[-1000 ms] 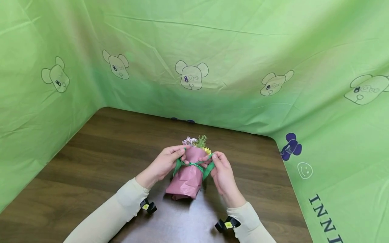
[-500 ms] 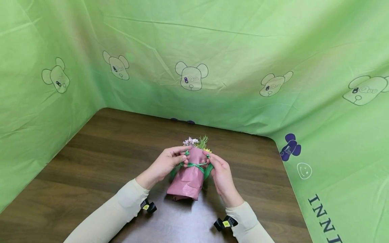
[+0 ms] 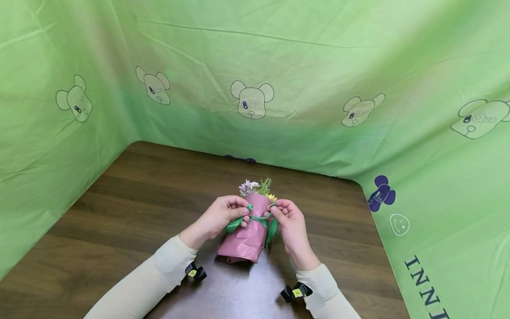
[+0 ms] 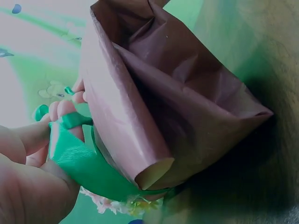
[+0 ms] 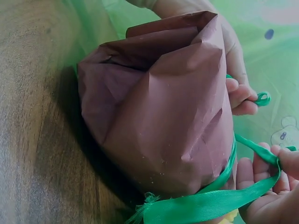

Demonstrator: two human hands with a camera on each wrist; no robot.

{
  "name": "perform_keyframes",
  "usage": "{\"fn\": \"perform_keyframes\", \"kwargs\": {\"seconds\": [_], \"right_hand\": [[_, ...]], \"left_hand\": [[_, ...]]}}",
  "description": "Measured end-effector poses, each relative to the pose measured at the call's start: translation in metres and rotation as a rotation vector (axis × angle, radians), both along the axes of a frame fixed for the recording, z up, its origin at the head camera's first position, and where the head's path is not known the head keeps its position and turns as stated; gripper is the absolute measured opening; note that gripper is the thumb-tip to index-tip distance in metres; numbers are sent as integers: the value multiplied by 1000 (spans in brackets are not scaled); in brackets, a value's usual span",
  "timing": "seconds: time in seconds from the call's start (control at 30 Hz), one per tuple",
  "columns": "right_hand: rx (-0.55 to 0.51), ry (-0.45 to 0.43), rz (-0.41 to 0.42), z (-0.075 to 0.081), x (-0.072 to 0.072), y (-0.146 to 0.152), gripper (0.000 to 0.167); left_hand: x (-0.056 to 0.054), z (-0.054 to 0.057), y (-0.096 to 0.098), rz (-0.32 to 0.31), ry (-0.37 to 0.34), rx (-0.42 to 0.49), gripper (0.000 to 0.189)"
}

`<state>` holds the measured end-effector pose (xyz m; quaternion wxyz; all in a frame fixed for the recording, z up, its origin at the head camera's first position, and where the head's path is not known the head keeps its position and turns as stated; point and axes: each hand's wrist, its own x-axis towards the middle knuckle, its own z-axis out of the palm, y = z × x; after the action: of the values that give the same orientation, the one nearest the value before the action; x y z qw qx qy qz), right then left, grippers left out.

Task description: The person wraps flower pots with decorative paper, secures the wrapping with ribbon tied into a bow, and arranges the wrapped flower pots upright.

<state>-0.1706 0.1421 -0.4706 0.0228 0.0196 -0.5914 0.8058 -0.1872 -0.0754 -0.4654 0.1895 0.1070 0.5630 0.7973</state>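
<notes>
A small bouquet wrapped in pink paper (image 3: pixel 243 243) lies on the table, its flower end pointing away from me. Pale purple flowers (image 3: pixel 249 187), a green sprig (image 3: pixel 264 186) and a yellow flower (image 3: pixel 272 197) show beyond the paper. A green ribbon (image 5: pixel 201 205) circles the wrap, its frayed end hanging loose in the right wrist view. At the bouquet's left, my left hand (image 3: pixel 219 217) pinches a part of the ribbon, with a small loop sticking out past the fingertips. Opposite it, my right hand (image 3: pixel 292 228) pinches the ribbon's other side between thumb and fingers.
The brown wooden table (image 3: pixel 131 212) extends around the bouquet. Green cloth (image 3: pixel 311 57) with printed bear heads stands along the back and both sides. A black wrist camera (image 3: pixel 195 271) sits on the left wrist, another camera (image 3: pixel 295 292) on the right.
Both hands have come slightly closer together with the ribbon. The left fingertips and their ribbon loop sit a little lower and further right. The bouquet has hardly moved.
</notes>
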Motion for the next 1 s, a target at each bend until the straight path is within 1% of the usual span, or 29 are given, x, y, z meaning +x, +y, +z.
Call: {"fn": "perform_keyframes", "kwargs": {"seconds": [0.1,0.17,0.27,0.37,0.5,0.6,0.7,0.8,0.9,1.0], "right_hand": [[-4,2,1,0,0,-1,13],[2,4,-1,0,-1,-1,13],[26,5,-7,0,-2,0,11],[68,9,-16,0,-1,0,12],[102,7,-24,2,1,-2,14],[114,11,-23,2,4,-4,12],[148,34,-17,3,8,-7,11],[192,77,1,4,11,-9,11],[245,126,31,5,13,-9,14],[290,161,64,7,15,-9,17]], "left_hand": [[3,0,2,-29,-38,14,8],[5,1,3,-45,-41,2,8],[7,3,5,-60,-27,-21,8],[7,3,5,-54,2,-47,8],[7,3,7,-38,26,-78,16],[8,2,9,-39,38,-91,23],[9,0,12,-50,42,-99,29],[9,-1,15,-59,31,-102,31],[10,-2,17,-48,23,-104,29],[10,-2,17,-26,30,-96,29]]}}
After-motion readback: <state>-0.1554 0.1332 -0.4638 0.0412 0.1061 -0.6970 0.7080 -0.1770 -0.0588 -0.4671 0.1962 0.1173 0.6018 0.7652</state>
